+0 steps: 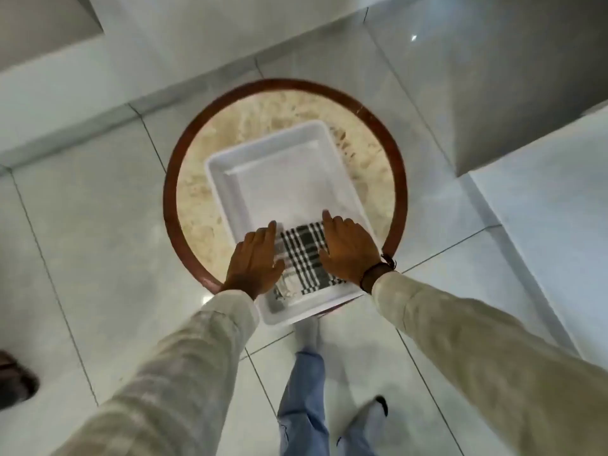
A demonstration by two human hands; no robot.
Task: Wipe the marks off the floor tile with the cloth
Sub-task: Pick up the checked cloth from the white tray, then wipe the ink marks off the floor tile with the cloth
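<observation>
A black-and-white checked cloth (304, 255) lies folded in the near end of a white plastic tray (230, 189). The tray rests on a round table (197, 192) with a beige stone top and a red-brown rim. My left hand (255, 261) lies flat over the cloth's left edge, fingers together and pointing away. My right hand (348, 248) lies flat over the cloth's right edge, with a dark band at the wrist. Neither hand grips the cloth. Glossy pale floor tiles (98, 241) surround the table. No marks on them can be made out.
My legs in blue jeans (306, 390) stand just in front of the table. A dark shoe (16, 380) shows at the far left edge. Grey walls or steps rise at the top left (42, 24) and right (526, 103).
</observation>
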